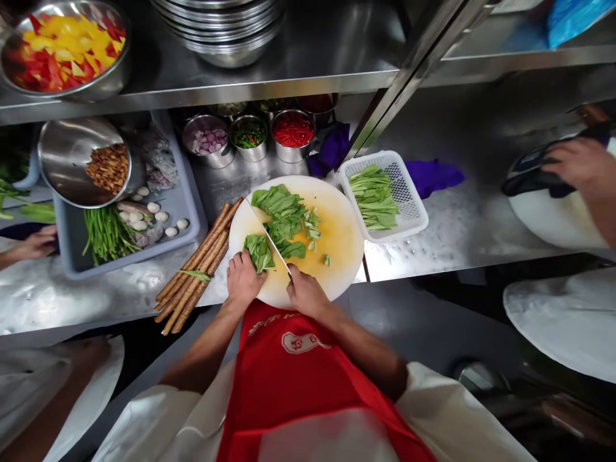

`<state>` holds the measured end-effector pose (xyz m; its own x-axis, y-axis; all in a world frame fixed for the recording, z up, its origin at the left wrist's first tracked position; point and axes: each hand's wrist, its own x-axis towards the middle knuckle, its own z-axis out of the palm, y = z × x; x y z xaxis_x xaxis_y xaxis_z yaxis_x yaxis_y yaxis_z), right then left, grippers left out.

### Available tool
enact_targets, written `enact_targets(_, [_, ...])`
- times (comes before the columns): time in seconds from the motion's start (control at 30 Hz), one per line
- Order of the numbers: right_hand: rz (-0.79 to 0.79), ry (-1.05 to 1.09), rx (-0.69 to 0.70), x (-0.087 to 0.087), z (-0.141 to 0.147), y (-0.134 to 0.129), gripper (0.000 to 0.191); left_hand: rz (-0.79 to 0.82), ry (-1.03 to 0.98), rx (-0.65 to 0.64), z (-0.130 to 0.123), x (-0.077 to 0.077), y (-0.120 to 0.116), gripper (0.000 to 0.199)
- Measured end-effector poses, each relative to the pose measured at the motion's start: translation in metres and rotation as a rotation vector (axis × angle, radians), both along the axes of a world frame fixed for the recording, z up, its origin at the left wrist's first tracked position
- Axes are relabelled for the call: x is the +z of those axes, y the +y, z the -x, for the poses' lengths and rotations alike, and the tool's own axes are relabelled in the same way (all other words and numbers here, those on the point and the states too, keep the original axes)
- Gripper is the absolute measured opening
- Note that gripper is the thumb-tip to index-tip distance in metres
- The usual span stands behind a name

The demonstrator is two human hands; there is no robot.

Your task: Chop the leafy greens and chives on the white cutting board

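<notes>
A round white cutting board (341, 256) lies at the table's front edge. My left hand (244, 279) is closed over a small bunch of leafy greens (260, 251) at the board's left. In my right hand (307, 292) is the handle of a knife (274, 245), its blade slanting up and left between that bunch and a larger pile of chopped greens (282, 208). Small cut stem pieces (312, 224) lie right of the pile. A white perforated basket (412, 208) beside the board holds long green stems (374, 197).
Bundled brown roots (197, 279) overhang the front edge at left. Behind them is a grey tray (192, 212) with vegetables and a steel bowl (67, 154). Small steel pots (289, 154) stand behind the board under a shelf (337, 82). Co-workers' hands (580, 160) show at both sides.
</notes>
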<state>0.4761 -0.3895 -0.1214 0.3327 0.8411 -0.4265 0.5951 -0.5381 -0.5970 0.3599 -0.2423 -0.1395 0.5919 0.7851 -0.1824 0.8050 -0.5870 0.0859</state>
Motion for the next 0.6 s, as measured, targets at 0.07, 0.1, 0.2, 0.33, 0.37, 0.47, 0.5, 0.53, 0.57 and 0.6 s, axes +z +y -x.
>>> enact_targets(0.07, [-0.017,0.027,-0.042,-0.003,-0.010,-0.005,0.048,-0.015,-0.025,-0.020,0.009,-0.004,0.003,0.067])
enact_targets(0.1, [-0.033,0.034,-0.064,-0.005,-0.014,-0.008,0.049,-0.021,-0.045,-0.023,0.013,-0.006,0.005,0.069])
enact_targets(0.2, [-0.108,0.049,-0.120,-0.009,-0.018,-0.016,0.056,-0.017,-0.136,0.002,0.018,-0.012,0.011,0.072])
enact_targets(0.33, [-0.217,0.126,-0.151,-0.008,-0.008,-0.027,0.067,0.101,-0.412,0.074,0.025,-0.017,0.024,0.068])
enact_targets(0.37, [-0.238,0.153,-0.149,-0.006,-0.004,-0.030,0.069,0.170,-0.492,0.075,0.029,-0.018,0.029,0.060])
enact_targets(0.47, [-0.283,0.222,-0.142,-0.003,0.009,-0.036,0.071,0.401,-0.691,0.078,0.041,-0.019,0.039,0.045])
enact_targets(0.5, [-0.294,0.235,-0.142,-0.004,0.014,-0.037,0.071,0.458,-0.742,0.091,0.045,-0.019,0.040,0.046])
enact_targets(0.53, [-0.308,0.240,-0.143,-0.005,0.018,-0.038,0.071,0.495,-0.788,0.112,0.050,-0.020,0.041,0.051])
enact_targets(0.57, [-0.321,0.242,-0.140,-0.006,0.022,-0.038,0.070,0.515,-0.828,0.138,0.054,-0.020,0.041,0.056])
enact_targets(0.6, [-0.329,0.241,-0.133,-0.009,0.027,-0.037,0.070,0.529,-0.856,0.160,0.059,-0.020,0.041,0.061])
